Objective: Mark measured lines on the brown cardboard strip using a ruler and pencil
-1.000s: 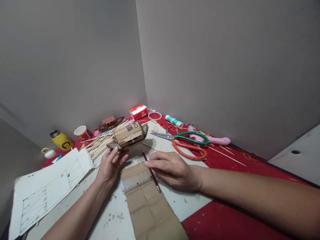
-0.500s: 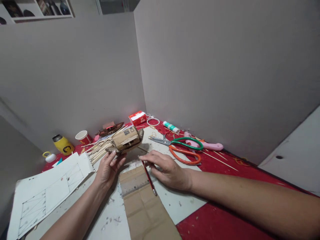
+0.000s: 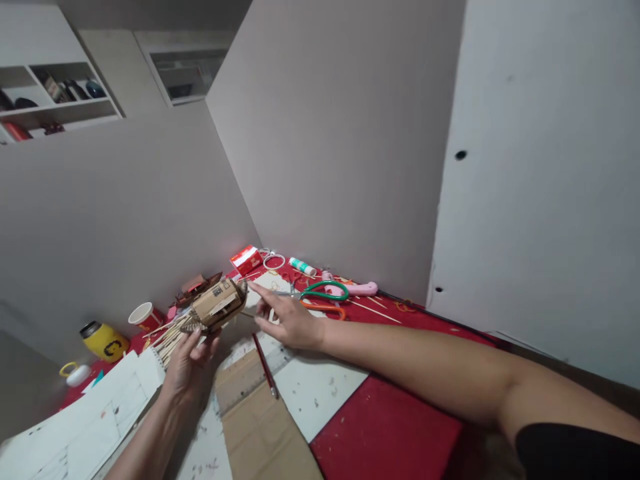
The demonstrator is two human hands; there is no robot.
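Note:
A small cardboard model boat with a curved roof is held up by my left hand, its fingers closed on the near end. My right hand is at the boat's far end, index finger stretched out to its tip and the other fingers apart; it holds nothing. Whether that fingertip touches the boat I cannot tell. Below the hands, a red and black pencil lies across a clear ruler on a strip of brown cardboard.
Scissors with green and orange handles lie behind my right hand, near a pink-handled tool and a glue stick. Thin wooden sticks, a paper cup, a yellow bottle and a drawing sheet are to the left.
My right hand has gone from beside the pencil up to the far end of the boat, index finger extending. The view has turned right. My left hand keeps hold of the boat.

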